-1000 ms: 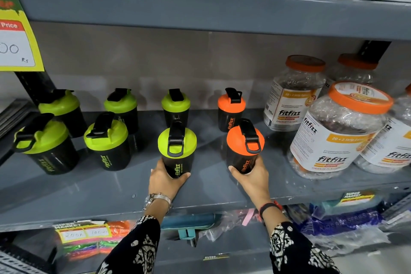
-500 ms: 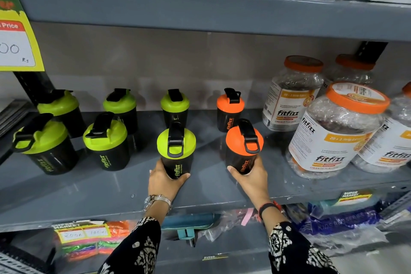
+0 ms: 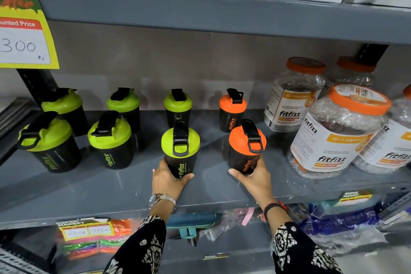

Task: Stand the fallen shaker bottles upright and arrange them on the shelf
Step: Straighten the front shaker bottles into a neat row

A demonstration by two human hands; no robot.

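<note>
Only a slight swing of the view. Far left of the orange-lidded shaker (image 3: 245,151), more of the price tag (image 3: 24,44) showing: whole "300" legible where just "00" showed before, plus more of its green top. Just left of the orange-lidded shaker, left hand (image 3: 168,181) and green-lidded shaker (image 3: 180,153) in its grip a shade further right in frame. No other shift discernible.
</note>
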